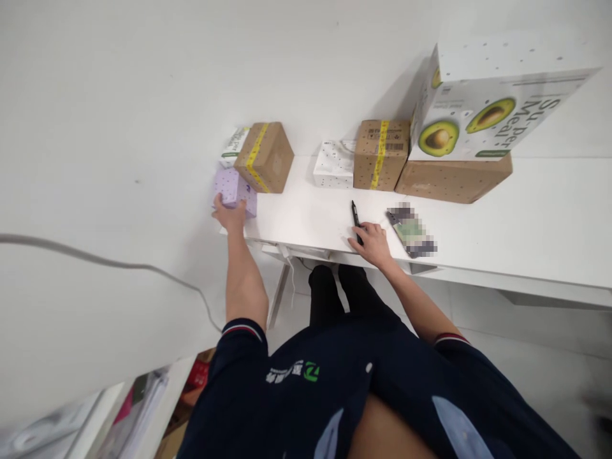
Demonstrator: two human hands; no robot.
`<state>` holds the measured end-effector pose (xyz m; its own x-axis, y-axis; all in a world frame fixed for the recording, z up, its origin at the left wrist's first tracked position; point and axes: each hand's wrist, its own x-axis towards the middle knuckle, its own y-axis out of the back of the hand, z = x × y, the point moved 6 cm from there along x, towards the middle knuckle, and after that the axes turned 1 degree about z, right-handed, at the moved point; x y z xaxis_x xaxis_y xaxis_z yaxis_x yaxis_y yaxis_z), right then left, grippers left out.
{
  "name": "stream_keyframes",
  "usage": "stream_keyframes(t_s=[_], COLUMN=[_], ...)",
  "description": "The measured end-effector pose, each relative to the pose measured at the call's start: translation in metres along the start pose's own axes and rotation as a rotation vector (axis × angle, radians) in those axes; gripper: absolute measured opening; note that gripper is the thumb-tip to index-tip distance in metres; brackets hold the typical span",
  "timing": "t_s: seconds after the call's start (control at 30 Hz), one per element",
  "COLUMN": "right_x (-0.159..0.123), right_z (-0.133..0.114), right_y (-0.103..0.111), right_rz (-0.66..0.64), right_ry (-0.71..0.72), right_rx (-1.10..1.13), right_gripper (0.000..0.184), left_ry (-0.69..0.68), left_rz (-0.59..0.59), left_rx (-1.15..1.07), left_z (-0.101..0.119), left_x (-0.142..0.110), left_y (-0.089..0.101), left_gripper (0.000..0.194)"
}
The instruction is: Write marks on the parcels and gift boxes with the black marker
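Observation:
At the left end of the table, my left hand [230,217] grips a small lilac box [232,184] from its near side, thumb and fingers spread across it. The box stands on the white tabletop, touching a brown carton [268,156] with yellow tape and a small white-and-green box [234,143]. My right hand [374,245] rests at the table's front edge, thumb and fingers about the near end of a black marker pen [354,214]. The pen's tip points away from me. A phone [412,231], partly blurred out, lies just right of that hand.
Along the wall stand a white box [333,164], another taped carton [381,153] and a long brown carton [449,180]. A large avocado-print box [482,118] sits on the long one. White cables [291,264] hang under the table edge. Shelves [90,421] stand at lower left.

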<state>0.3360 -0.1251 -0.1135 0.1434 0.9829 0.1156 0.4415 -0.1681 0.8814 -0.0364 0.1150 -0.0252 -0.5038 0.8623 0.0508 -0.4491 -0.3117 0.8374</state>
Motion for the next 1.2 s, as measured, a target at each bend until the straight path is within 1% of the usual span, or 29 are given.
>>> stream_keyframes(t_s=[0.07,0.13,0.23,0.3,0.4,0.5,0.57,0.67,0.8,0.87,0.97,1.03,1.1,1.17,1.2], right_x=[0.000,0.001,0.001,0.001,0.000,0.000,0.000,0.001,0.002,0.002,0.002,0.002,0.002,0.002,0.002], right_z=[0.001,0.001,0.001,0.000,0.000,0.001,0.002,0.004,0.005,0.005,0.006,0.007,0.007,0.007,0.007], right_y=[-0.001,-0.001,-0.001,0.000,0.001,0.002,0.001,0.000,0.001,0.001,0.001,0.000,0.000,0.000,0.000], right_rz=[-0.003,-0.013,-0.030,-0.030,-0.016,0.004,0.011,0.013,0.043,0.049,0.030,0.016,0.016,0.028,0.034], right_ry=[-0.006,-0.012,-0.020,-0.020,-0.016,-0.029,-0.050,-0.084,-0.099,-0.098,-0.102,-0.109,-0.111,-0.108,-0.105], right_rx=[0.002,-0.001,-0.020,-0.026,-0.017,-0.005,-0.005,-0.016,-0.008,-0.002,-0.006,-0.009,0.000,0.017,0.025], right_gripper=[0.043,0.043,0.043,0.044,0.044,0.043,0.043,0.044,0.043,0.042,0.043,0.044,0.045,0.045,0.045], left_ry=[0.043,0.073,0.074,0.033,-0.041,-0.181,-0.252,-0.338,-0.423,-0.433,-0.440,-0.452,-0.474,-0.475,-0.444], left_rz=[0.085,0.141,0.177,0.161,0.092,-0.009,-0.083,-0.196,-0.288,-0.317,-0.337,-0.342,-0.351,-0.360,-0.360], left_rx=[0.000,0.001,0.022,0.047,0.041,-0.009,-0.030,-0.040,-0.065,-0.068,-0.059,-0.070,-0.131,-0.265,-0.356], left_z=[-0.003,-0.006,-0.011,-0.012,-0.010,-0.001,0.007,0.020,0.035,0.039,0.041,0.039,0.034,0.024,0.017], left_x=[-0.020,-0.046,-0.094,-0.128,-0.178,-0.223,-0.247,-0.277,-0.303,-0.308,-0.310,-0.308,-0.306,-0.305,-0.304], left_y=[0.002,0.005,0.011,0.013,0.010,0.004,0.000,-0.008,-0.018,-0.021,-0.024,-0.024,-0.025,-0.025,-0.026], left_gripper=[0.075,0.073,0.074,0.076,0.077,0.079,0.082,0.085,0.084,0.085,0.086,0.086,0.088,0.090,0.089])
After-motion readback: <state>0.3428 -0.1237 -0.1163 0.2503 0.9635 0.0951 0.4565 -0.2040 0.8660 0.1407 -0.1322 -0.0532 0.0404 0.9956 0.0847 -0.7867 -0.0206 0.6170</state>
